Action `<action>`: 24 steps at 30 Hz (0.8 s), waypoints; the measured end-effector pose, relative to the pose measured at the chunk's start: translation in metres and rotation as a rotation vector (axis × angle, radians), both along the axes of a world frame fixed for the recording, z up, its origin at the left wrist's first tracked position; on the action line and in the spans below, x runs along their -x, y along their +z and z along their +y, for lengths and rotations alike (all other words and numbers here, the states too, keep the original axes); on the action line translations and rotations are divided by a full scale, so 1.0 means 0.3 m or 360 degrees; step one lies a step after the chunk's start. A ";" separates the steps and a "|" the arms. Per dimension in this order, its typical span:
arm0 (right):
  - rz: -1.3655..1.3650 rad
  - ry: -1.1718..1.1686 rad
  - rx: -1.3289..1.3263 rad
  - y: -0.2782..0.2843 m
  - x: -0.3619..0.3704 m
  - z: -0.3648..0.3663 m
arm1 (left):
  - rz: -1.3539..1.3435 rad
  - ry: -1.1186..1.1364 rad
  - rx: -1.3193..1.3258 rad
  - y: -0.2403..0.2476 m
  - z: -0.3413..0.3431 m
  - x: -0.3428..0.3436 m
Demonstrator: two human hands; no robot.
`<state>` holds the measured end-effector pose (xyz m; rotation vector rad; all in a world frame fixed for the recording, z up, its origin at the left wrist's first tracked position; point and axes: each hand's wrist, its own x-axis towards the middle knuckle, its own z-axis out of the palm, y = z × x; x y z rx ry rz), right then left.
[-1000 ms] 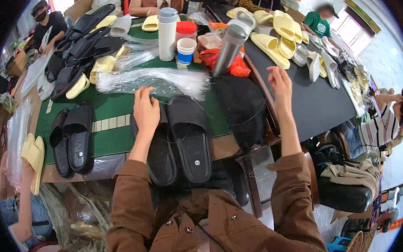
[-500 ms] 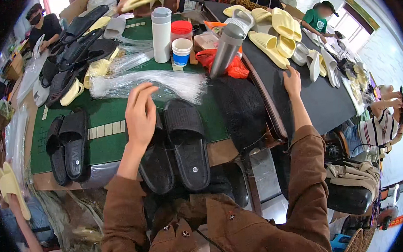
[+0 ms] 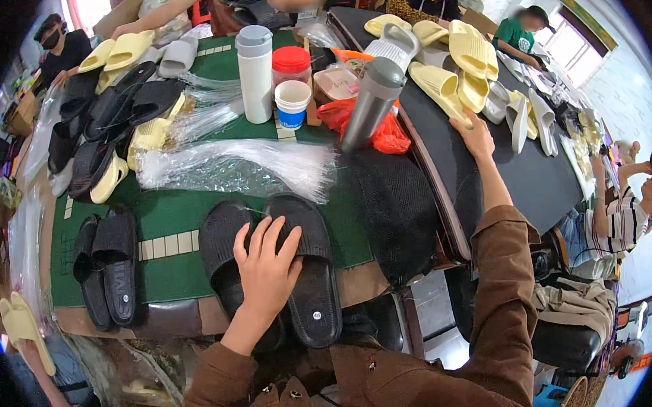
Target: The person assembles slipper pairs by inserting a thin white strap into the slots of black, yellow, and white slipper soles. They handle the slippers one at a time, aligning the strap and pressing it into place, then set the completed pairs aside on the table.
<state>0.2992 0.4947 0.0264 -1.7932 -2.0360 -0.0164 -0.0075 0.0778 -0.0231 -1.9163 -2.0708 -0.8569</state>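
Your left hand [image 3: 267, 270] spread on black slippers [image 3: 312, 286] overhanging table edge [image 3: 367, 281]; right hand [image 3: 477, 138] at yellow slipper [image 3: 437, 88], grip unclear; bare mat [image 3: 172, 276] leftward.

Slippers [image 3: 316, 288] partly on mat [image 3: 172, 275], plastic strips [image 3: 238, 166] behind.

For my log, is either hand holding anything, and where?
Right hand seems to grip a yellow slipper by its heel; left hand rests on black slippers.

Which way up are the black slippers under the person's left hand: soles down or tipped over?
Soles down: the black slippers show their straps and footbeds facing up, with the left hand lying across them.
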 end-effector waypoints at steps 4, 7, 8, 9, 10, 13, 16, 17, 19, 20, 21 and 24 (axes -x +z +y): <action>0.0122 0.0088 -0.0111 0.001 -0.030 -0.047 | 0.0010 0.0010 -0.0039 0.000 0.008 -0.004; 0.0208 0.0087 -0.0049 0.025 -0.066 -0.099 | 0.0044 -0.0010 -0.0053 -0.022 0.004 0.006; 0.0199 0.0074 -0.0021 0.032 -0.092 -0.132 | 0.0039 -0.0009 -0.0046 -0.020 0.004 0.004; 0.0181 0.0063 0.0006 0.043 -0.116 -0.171 | 0.0030 -0.0014 -0.0049 -0.021 0.003 0.004; 0.0157 0.0104 -0.0029 0.051 -0.140 -0.216 | 0.0025 -0.0018 -0.0051 -0.021 0.001 0.005; 0.0108 0.0237 -0.0130 0.076 -0.226 -0.384 | 0.0009 -0.0039 -0.0101 -0.031 -0.006 0.006; 0.0148 0.0348 -0.0067 0.099 -0.305 -0.579 | 0.0010 -0.0052 -0.0107 -0.029 -0.012 0.003; 0.0274 0.0334 0.0064 0.115 -0.323 -0.649 | 0.0009 -0.0055 -0.0109 -0.028 -0.014 0.002; 0.0539 0.0304 0.0320 0.149 -0.336 -0.783 | 0.0018 -0.0062 -0.0115 -0.024 -0.019 0.001; 0.0537 0.0381 0.0328 0.152 -0.341 -0.826 | 0.0035 -0.0061 -0.0099 -0.025 -0.029 0.007; 0.0531 0.0438 0.0320 0.168 -0.354 -0.871 | 0.0038 -0.0080 -0.0091 -0.022 -0.027 0.009; 0.0473 0.0523 0.0282 0.190 -0.370 -0.906 | 0.0025 -0.0128 -0.0039 -0.017 -0.033 0.014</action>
